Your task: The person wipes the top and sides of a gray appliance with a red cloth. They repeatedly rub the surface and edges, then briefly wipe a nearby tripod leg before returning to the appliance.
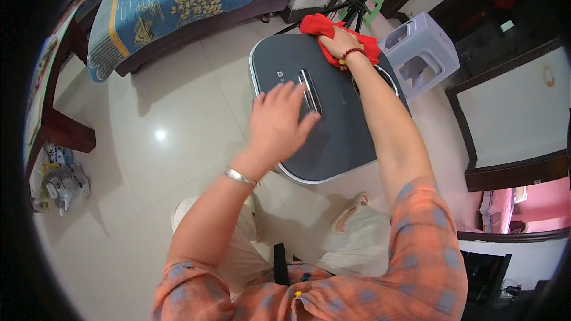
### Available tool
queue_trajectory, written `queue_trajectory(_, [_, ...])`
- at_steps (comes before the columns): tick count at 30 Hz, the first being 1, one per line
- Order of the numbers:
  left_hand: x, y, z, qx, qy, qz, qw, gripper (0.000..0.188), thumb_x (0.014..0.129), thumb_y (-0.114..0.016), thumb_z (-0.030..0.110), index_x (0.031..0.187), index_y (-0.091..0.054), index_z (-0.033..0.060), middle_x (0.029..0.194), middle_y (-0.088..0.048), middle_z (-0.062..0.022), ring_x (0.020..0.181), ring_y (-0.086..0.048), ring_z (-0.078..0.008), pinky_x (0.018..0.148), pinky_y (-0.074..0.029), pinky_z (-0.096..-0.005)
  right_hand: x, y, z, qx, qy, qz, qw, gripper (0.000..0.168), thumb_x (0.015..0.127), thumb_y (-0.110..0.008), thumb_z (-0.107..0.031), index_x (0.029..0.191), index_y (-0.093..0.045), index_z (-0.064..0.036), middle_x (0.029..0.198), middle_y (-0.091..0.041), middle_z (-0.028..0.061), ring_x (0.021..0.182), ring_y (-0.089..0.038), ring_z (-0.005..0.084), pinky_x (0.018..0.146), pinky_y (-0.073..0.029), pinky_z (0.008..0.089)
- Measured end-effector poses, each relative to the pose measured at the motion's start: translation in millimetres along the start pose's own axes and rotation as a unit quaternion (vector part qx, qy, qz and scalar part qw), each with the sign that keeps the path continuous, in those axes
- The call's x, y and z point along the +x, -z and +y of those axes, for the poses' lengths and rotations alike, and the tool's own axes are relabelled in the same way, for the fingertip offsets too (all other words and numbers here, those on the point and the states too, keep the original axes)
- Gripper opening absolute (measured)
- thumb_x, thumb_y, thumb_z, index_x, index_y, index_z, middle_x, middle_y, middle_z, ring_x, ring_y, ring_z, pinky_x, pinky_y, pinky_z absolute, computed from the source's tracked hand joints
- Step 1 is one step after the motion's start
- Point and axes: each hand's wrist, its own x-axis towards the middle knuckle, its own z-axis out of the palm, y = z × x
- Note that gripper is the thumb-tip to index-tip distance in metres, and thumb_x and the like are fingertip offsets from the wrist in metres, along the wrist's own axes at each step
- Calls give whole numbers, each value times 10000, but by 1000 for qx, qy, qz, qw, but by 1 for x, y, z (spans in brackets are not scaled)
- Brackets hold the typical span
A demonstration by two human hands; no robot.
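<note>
Before me stands a boxy appliance with a dark grey, rounded top (pixel 339 142) edged in a silver rim. A chrome-trimmed oblong inset (pixel 310 91) sits near its middle, beside some printed writing. At the far right corner of the top, my right hand (pixel 342 43) holds a bunched red cloth (pixel 328 26) down against the surface. Part of a round chrome ring (pixel 387 78) shows beside my right forearm. My left hand (pixel 280 125), slightly blurred, is spread over the near left part of the top with nothing in it. Whether it touches the surface I cannot tell.
A pale grey plastic stool (pixel 421 55) stands just right of the appliance. Behind it are black tripod legs (pixel 357 9) and a green stool (pixel 377 6). A sofa with a blue patterned cover (pixel 178 4) is at the upper left. Plastic bags (pixel 67 185) lie at the left.
</note>
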Motion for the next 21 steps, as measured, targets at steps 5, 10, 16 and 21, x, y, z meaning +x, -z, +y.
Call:
queue_trajectory(5, [16,45,-50,-5,67,203,977,398,925,-666,245,1264,-617,41,1274,-633,-172,1180,-580,-354,1021,-444,-426,-46,15,-140,48,205,-111,971,628,845,-598,-545,1319,-599,-133,1273,-656,177,1205,-601,363,1022,-462,456])
queue_trajectory(10, [29,39,-65,-18,96,206,974,374,932,-624,287,1211,-649,39,1269,-637,-178,1195,-578,-353,1009,-456,-440,-88,6,-171,-15,296,-86,951,561,886,-575,-489,1389,-560,-243,1518,-465,107,1405,-406,326,1079,-367,594])
queue_trajectory(16, [21,37,-56,-111,134,109,979,361,948,-594,288,1178,-671,21,1201,-667,-194,1103,-630,-359,953,-491,-432,-178,26,-193,-12,249,-87,965,461,888,-586,-297,1316,-579,-125,1349,-554,170,1254,-504,359,1027,-398,571])
queue_trajectory(21, [14,39,-36,-172,128,1,977,366,959,-588,287,1164,-685,0,1165,-679,-204,1099,-633,-353,955,-490,-420,-241,34,-172,173,240,-10,955,481,864,-660,-265,1272,-567,-28,1323,-561,198,1251,-504,390,1004,-402,580])
